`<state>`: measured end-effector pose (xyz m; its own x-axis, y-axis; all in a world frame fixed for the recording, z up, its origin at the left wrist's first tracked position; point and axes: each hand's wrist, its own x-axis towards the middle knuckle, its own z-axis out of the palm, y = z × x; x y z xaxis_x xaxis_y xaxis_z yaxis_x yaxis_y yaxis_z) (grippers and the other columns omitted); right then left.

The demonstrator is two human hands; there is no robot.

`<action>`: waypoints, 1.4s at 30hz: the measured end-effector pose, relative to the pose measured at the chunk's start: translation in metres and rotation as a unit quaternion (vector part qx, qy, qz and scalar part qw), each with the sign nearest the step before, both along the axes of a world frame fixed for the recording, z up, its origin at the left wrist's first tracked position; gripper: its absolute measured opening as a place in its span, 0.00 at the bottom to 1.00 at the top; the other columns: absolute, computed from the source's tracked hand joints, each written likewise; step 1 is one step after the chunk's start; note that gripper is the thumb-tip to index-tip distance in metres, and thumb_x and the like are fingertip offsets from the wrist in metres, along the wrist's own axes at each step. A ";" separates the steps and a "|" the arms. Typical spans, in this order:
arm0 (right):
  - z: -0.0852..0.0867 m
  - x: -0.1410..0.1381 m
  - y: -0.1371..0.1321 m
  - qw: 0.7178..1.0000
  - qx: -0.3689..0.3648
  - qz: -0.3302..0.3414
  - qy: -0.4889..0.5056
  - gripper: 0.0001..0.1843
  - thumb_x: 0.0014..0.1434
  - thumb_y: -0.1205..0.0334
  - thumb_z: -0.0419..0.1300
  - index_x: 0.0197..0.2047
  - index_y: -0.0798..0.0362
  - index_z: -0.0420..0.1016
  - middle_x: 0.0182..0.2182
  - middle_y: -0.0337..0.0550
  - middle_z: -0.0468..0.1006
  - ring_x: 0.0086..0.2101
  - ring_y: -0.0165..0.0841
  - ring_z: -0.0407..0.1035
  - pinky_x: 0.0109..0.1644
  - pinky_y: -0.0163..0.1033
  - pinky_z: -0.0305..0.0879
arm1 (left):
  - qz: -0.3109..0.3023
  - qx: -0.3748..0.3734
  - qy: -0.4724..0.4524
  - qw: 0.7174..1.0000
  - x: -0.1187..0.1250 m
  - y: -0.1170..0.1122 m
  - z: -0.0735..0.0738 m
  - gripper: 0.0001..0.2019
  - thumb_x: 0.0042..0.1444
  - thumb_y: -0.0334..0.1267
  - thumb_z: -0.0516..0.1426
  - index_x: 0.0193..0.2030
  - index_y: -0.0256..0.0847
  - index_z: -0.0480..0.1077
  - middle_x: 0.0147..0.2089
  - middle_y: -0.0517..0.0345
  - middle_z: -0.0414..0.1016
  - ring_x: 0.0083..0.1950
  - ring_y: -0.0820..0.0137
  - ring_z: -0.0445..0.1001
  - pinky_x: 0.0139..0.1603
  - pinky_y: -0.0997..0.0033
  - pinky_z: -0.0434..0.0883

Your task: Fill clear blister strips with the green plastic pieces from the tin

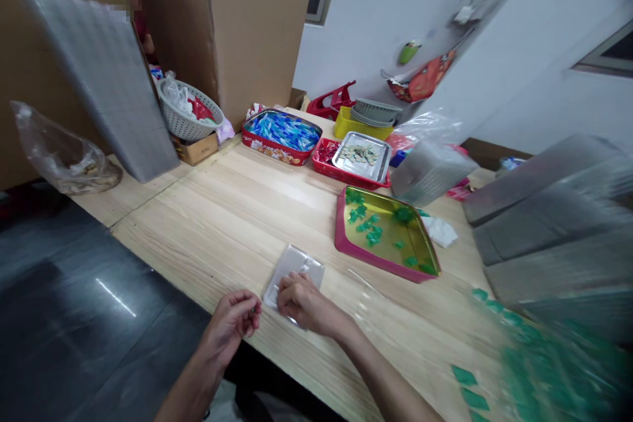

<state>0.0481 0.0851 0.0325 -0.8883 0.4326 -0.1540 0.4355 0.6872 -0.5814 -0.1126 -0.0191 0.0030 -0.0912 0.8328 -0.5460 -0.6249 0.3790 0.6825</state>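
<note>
Currently | 1 clear thin square plastic packet (295,270) is laid flat on 1 pale wooden table (212,211), pressed under the right hand (302,300) | judged light, soft, slippery; best taken by its exposed far edge | right fingers lie on it, grip unclear | left hand (231,324) is held curled beside it, any hold cannot be told

Clear glossy plastic sheet (301,264), smooth wood tabletop (212,224), shiny metal tin (277,157)

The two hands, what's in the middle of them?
In the head view, a corner of a clear plastic sheet lies between the left hand and the right hand, on the wooden table.
</note>
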 end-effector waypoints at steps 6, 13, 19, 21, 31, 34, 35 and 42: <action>-0.002 -0.010 -0.009 0.996 0.075 0.012 -0.048 0.06 0.48 0.74 0.56 0.24 0.56 0.70 0.29 0.41 0.72 0.36 0.33 0.60 0.42 0.40 0.49 | -0.003 0.001 -0.005 1.000 0.003 0.001 0.003 0.12 0.38 0.40 0.65 0.24 0.34 0.70 0.22 0.60 0.70 0.20 0.79 0.65 0.18 0.79 0.54; 0.014 -0.006 -0.021 0.988 0.152 -0.039 0.008 0.05 0.47 0.74 0.55 0.25 0.55 0.67 0.29 0.42 0.70 0.36 0.35 0.59 0.47 0.43 0.48 | -0.006 -0.002 -0.007 1.000 0.005 -0.003 0.004 0.11 0.39 0.40 0.64 0.24 0.34 0.70 0.23 0.60 0.69 0.19 0.79 0.65 0.18 0.80 0.54; 0.033 0.004 -0.012 0.990 0.105 -0.075 0.057 0.09 0.54 0.74 0.53 0.26 0.54 0.69 0.30 0.41 0.70 0.35 0.33 0.61 0.46 0.42 0.51 | -0.018 0.023 0.049 0.998 0.016 0.001 0.008 0.11 0.38 0.40 0.64 0.22 0.34 0.70 0.19 0.62 0.66 0.18 0.79 0.63 0.17 0.80 0.52; 0.034 0.005 -0.009 0.991 0.080 -0.078 0.067 0.09 0.56 0.73 0.53 0.27 0.53 0.69 0.31 0.40 0.71 0.36 0.33 0.62 0.46 0.42 0.52 | -0.024 0.035 0.069 0.997 0.023 0.005 0.010 0.11 0.39 0.41 0.64 0.23 0.35 0.70 0.17 0.63 0.65 0.18 0.79 0.61 0.17 0.80 0.53; 0.028 0.004 -0.011 0.989 -0.020 -0.097 0.105 0.08 0.56 0.71 0.56 0.26 0.53 0.69 0.32 0.39 0.72 0.37 0.33 0.65 0.47 0.42 0.55 | -0.026 0.017 0.164 0.986 0.030 0.013 0.007 0.12 0.39 0.42 0.60 0.17 0.37 0.65 0.11 0.63 0.62 0.13 0.79 0.56 0.13 0.78 0.50; 0.037 0.004 -0.011 0.983 0.021 -0.122 0.132 0.08 0.52 0.74 0.56 0.25 0.53 0.68 0.30 0.40 0.71 0.35 0.34 0.64 0.45 0.42 0.56 | -0.025 0.006 0.164 0.986 0.028 0.011 0.003 0.08 0.39 0.38 0.58 0.17 0.37 0.66 0.11 0.63 0.62 0.12 0.79 0.56 0.13 0.79 0.51; 0.042 0.005 -0.010 0.980 0.050 -0.131 0.144 0.08 0.52 0.74 0.55 0.25 0.53 0.67 0.29 0.40 0.71 0.35 0.34 0.63 0.45 0.42 0.56 | -0.024 0.004 0.163 0.986 0.028 0.011 0.002 0.07 0.39 0.37 0.58 0.17 0.36 0.67 0.11 0.63 0.62 0.12 0.79 0.56 0.13 0.79 0.51; 0.079 0.012 0.010 0.932 0.289 -0.154 0.157 0.09 0.56 0.71 0.52 0.28 0.53 0.68 0.30 0.43 0.71 0.35 0.36 0.61 0.52 0.50 0.51 | -0.014 0.003 0.142 0.990 0.027 0.009 -0.001 0.07 0.39 0.36 0.58 0.17 0.36 0.68 0.11 0.63 0.63 0.13 0.79 0.58 0.14 0.79 0.51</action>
<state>0.0598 0.0955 0.1117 -0.6702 0.6054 0.4293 0.5352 0.7950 -0.2856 -0.0854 -0.0096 0.0021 -0.2173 0.8399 -0.4974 -0.3964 0.3898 0.8312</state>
